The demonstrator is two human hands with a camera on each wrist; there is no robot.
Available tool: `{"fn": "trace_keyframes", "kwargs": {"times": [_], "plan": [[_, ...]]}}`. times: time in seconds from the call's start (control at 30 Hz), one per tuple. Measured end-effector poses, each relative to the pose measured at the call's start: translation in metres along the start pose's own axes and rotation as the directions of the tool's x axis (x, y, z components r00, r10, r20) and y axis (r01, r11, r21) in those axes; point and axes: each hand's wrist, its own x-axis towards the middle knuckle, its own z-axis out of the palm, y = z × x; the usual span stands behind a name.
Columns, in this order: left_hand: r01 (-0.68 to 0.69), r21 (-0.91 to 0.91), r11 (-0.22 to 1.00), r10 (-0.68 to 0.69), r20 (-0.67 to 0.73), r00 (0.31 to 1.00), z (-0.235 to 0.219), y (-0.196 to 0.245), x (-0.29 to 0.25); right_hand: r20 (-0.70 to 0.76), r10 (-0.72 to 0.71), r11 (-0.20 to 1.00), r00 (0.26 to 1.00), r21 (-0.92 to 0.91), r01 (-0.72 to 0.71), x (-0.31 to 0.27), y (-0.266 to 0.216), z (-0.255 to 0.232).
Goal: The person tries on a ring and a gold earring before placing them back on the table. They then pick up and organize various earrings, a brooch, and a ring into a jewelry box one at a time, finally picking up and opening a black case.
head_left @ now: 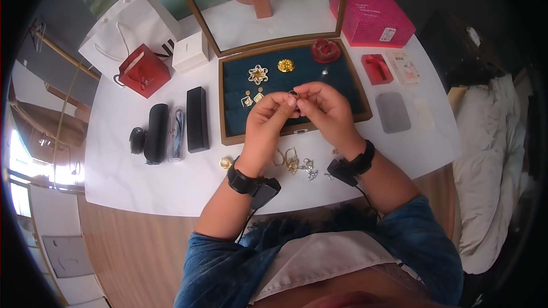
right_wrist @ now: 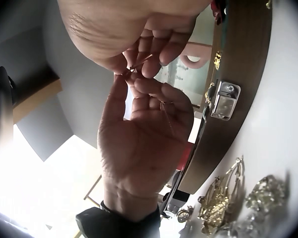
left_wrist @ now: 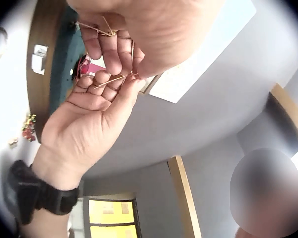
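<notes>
Over the front of a jewelry box (head_left: 228, 131) with its glass lid raised, my left hand (head_left: 266, 117) and right hand (head_left: 326, 111) meet fingertip to fingertip. Between them they pinch the ends of a thin gold chain (left_wrist: 109, 32). Part of the chain (right_wrist: 168, 116) trails across the fingers of the left hand. Thumbs and forefingers hide the spot where the ends come together. On the box's dark green lining lie a flower brooch (head_left: 258, 74), a round gold brooch (head_left: 286, 65), a red flower ornament (head_left: 325, 51) and a pair of square earrings (head_left: 246, 101).
Tangled gold and silver jewelry (head_left: 292, 161) lies on the white table before the box, with a gold ring (head_left: 225, 163) to its left. Black cases (head_left: 197, 120) and gift bags (head_left: 144, 71) stand left. At right are a pink box (head_left: 371, 14), red box (head_left: 377, 69) and grey pouch (head_left: 393, 113).
</notes>
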Motion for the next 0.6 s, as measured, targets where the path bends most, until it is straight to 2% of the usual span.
{"fn": "trace_keyframes", "kwargs": {"times": [0.23, 0.33, 0.43, 0.6], "plan": [[0.025, -0.049, 0.998, -0.023, 0.043, 0.999, -0.004, 0.001, 0.000, 0.050, -0.090, 0.977, 0.995, -0.187, 0.098, 0.001, 0.001, -0.004], [0.048, -0.084, 0.995, -0.042, 0.069, 0.997, -0.008, -0.002, 0.001, 0.094, -0.193, 0.926, 0.977, -0.311, 0.213, 0.004, 0.000, -0.007], [0.086, -0.130, 0.988, -0.073, 0.097, 0.993, -0.011, -0.004, 0.003, 0.104, -0.223, 0.900, 0.969, -0.361, 0.246, 0.005, -0.007, -0.006], [0.155, -0.188, 0.970, -0.138, 0.105, 0.985, -0.001, 0.009, 0.001, 0.038, -0.233, 0.928, 0.972, -0.290, 0.234, 0.004, -0.012, -0.002]]}}
